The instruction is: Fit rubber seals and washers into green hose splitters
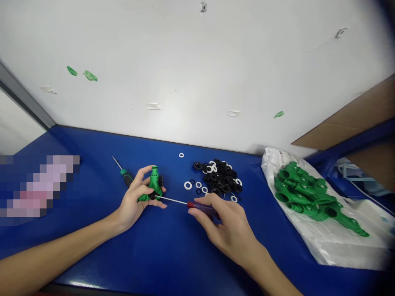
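Observation:
My left hand (132, 201) is closed around a green plastic hose connector (155, 185), held just above the blue tabletop with its ribbed spout pointing up. Black fittings show on the connector's side and front. In my right hand (226, 224) is a screwdriver (203, 208) with a dark red handle, gripped between thumb and fingers. Its thin metal shaft points left, and the tip meets the black fitting at the front of the connector. Behind my left hand lies a second screwdriver (126, 176) with a green and black handle.
A pile of black and white rings (220, 176) lies right of centre, with loose white washers (188, 185) beside it. At the right, several green connector bodies (304, 191) rest on a white plastic bag (333, 248). A white wall (185, 82) rises behind the blue table (154, 255).

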`<move>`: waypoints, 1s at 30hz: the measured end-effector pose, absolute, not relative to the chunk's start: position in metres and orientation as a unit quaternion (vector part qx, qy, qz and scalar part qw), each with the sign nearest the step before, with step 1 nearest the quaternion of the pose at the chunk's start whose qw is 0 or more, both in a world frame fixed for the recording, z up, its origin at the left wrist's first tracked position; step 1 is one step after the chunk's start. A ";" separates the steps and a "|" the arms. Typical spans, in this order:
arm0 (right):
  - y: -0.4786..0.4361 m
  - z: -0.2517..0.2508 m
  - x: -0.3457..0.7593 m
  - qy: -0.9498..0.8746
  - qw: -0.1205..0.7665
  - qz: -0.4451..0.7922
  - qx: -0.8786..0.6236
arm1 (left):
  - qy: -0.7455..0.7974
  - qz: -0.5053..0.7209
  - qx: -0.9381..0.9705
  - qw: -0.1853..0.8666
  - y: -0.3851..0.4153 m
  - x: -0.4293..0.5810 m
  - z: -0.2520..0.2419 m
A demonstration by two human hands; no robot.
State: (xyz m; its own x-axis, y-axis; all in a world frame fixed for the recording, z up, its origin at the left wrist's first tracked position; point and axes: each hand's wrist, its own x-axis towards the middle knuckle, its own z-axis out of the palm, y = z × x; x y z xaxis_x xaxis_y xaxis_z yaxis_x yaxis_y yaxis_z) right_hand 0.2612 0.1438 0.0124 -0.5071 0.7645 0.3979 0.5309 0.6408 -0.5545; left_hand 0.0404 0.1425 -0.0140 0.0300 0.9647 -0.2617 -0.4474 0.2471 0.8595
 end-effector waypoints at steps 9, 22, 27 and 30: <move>0.144 0.017 0.267 -0.854 0.285 0.202 -0.386 | 0.447 0.540 0.298 0.648 0.142 0.040 -0.015; 0.144 0.015 0.262 -0.873 0.281 0.185 -0.355 | 0.454 0.552 0.290 0.637 0.140 0.039 -0.015; 0.144 0.002 0.257 -0.883 0.303 0.086 -0.347 | 0.453 0.560 0.290 0.630 0.138 0.039 -0.017; 0.144 0.008 0.256 -0.886 0.251 0.092 -0.379 | 0.453 0.562 0.291 0.628 0.140 0.039 -0.017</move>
